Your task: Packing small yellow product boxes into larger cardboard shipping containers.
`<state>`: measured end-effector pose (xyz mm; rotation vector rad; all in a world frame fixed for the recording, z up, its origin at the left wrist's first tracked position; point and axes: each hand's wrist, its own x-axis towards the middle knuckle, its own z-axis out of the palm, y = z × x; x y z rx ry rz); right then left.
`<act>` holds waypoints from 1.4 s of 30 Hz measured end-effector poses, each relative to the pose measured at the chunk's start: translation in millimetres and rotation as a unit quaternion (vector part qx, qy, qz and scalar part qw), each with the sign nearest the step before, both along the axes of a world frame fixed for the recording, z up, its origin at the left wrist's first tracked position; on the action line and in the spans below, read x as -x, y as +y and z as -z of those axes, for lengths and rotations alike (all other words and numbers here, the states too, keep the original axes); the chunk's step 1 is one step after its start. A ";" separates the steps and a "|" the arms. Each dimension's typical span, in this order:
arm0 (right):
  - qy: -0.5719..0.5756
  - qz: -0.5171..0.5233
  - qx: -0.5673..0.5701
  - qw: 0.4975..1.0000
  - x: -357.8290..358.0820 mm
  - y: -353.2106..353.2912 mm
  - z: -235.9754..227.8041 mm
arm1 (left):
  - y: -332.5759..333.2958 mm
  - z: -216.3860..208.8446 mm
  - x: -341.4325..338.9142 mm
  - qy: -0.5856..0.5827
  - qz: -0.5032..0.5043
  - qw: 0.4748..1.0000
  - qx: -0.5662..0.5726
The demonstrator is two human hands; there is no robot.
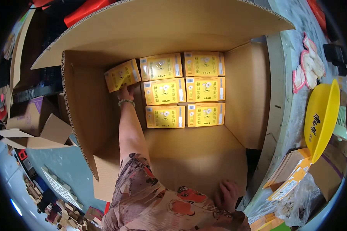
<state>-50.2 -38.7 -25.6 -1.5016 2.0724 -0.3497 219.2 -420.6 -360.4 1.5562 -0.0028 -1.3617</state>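
Observation:
A large open cardboard carton (177, 144) lies before me. Inside, at its far left, my left hand (126, 93) grips the near end of a flat yellow box (122, 76). That box sits askew, its right end turned away from me, and my fingertips are partly hidden by it. Two columns of three similar boxes fill the middle, among them a yellow box (160, 66) right beside the held one and another yellow box (205, 89) farther right. My right hand (226, 195) rests on the carton's near flap, fingers bent and slightly apart, holding no box.
The carton's far flap (162, 23) stands raised. To the right, a counter carries pink-edged white gloves (311, 65), a yellow scoop-shaped piece (323, 119), stacked flat cardboard (287, 169) and a clear plastic bag (298, 198). On the left stands another open carton (32, 117).

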 end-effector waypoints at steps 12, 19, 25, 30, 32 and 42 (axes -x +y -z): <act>-0.007 -0.001 0.032 0.999 4.4 -1.9 2.8 | 1.0 -23.4 1.8 -0.078 0.010 0.997 0.003; -0.029 -0.009 0.040 0.999 8.6 -5.9 8.2 | -5.8 -8.7 -40.3 -0.101 -0.008 0.993 -0.064; -0.040 -0.004 0.043 0.998 12.2 -6.0 11.0 | -3.2 -15.0 -37.6 -0.052 -0.024 0.998 -0.019; -0.034 0.004 0.059 0.998 12.7 1.2 18.7 | -0.8 -25.5 -20.3 -0.087 -0.055 0.993 0.064; -0.030 0.007 0.067 0.997 13.4 0.8 19.9 | -5.7 -15.2 -29.7 -0.062 -0.034 0.996 0.052; -0.014 0.027 0.022 0.999 5.7 -2.9 2.7 | -11.4 -21.1 -0.3 -0.097 0.026 0.995 0.001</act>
